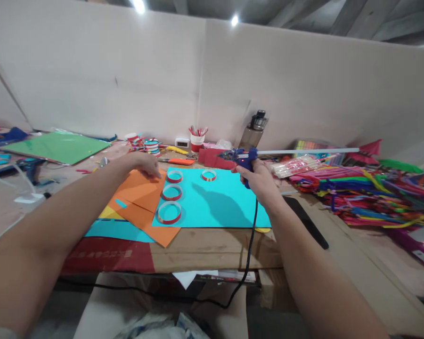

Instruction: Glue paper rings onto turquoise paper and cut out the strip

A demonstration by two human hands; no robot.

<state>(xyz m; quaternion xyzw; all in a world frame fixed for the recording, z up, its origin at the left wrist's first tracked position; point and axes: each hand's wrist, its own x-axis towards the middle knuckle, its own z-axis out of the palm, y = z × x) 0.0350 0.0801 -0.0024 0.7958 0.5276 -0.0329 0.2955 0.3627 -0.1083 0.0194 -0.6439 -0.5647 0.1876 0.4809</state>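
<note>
My right hand (256, 176) is wrapped round a blue hot glue gun (245, 159), its nozzle pointing left and a long white glue stick (307, 151) jutting out behind. It is held above the right part of a bright blue paper sheet (212, 205). Several red-and-white paper rings stand on that sheet; three line its left edge, including the front ring (169, 213), and another ring (208, 175) sits near the back. My left hand (146, 165) is over the orange paper (137, 188), fingers curled downward near the back-left ring (174, 177). Whatever its fingertips hold is hidden.
An orange cutter (181, 161), red paper (212, 157) and a cup of pens (197, 141) lie towards the wall. Colourful pipe cleaners (349, 188) are heaped right, beside a black phone-like slab (305, 221). The gun's black cord (249, 254) hangs over the front edge.
</note>
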